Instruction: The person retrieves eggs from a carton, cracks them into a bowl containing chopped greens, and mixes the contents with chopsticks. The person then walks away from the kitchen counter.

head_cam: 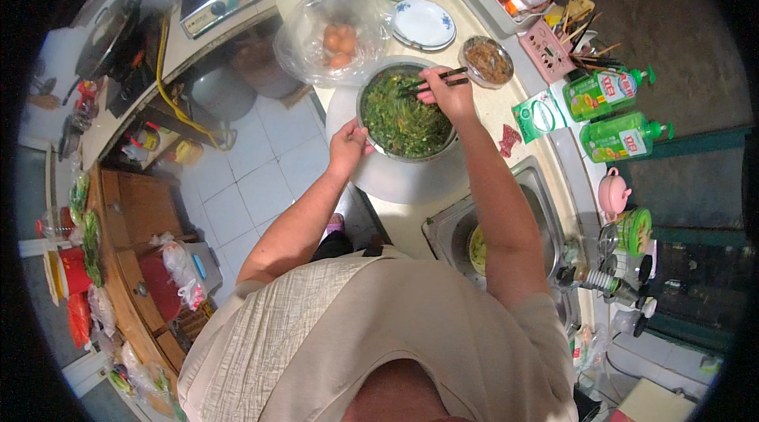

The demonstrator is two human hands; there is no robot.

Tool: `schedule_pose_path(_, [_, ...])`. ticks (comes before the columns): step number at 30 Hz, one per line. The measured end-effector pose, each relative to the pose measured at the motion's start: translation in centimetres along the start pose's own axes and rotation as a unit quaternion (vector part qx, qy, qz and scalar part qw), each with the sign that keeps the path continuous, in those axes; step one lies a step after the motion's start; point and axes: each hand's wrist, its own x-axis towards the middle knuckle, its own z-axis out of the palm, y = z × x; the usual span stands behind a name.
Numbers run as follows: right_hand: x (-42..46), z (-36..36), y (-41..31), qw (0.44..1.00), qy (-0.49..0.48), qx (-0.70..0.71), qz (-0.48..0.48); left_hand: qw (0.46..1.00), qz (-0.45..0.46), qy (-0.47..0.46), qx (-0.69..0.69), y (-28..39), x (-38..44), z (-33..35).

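A large metal bowl (pixel 449 148) full of chopped green leafy vegetables (pixel 403 120) sits on a round pale board (pixel 409 185) on the counter. My right hand (pixel 442 93) holds a pair of dark chopsticks (pixel 455 82), their tips down in the greens. With thumb and fingers, my left hand (pixel 353 143) grips the bowl's rim at its left side. Beyond the bowl, brown eggs (pixel 340 44) lie in a clear plastic bag (pixel 296 37). White plates with blue patterns (pixel 424 24) are stacked beside the bag, and a small bowl of brown food (pixel 488 60) stands to the right.
At the near right is a steel sink (pixel 439 232) with a bowl inside. Green pump bottles (pixel 616 136), a pink chopstick holder (pixel 545 51) and a white basket of packets (pixel 498 13) line the right ledge. A cooktop (pixel 219 4) stands at the far left, and a wooden cabinet (pixel 148 202) at the left.
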Motion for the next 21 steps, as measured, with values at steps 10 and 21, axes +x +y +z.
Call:
schedule_pose_path(10, [0.8, 1.6, -1.4, 0.996, -0.020, -0.077, 0.029, 1.000, 0.006, -0.004, -0.002, -0.5, 0.3, -0.2])
schedule_pose_path(21, [1.5, 1.8, -1.5, 0.996, -0.038, -0.066, 0.045, 1.000, 0.021, -0.017, -0.015, -0.9, 0.6, -0.6])
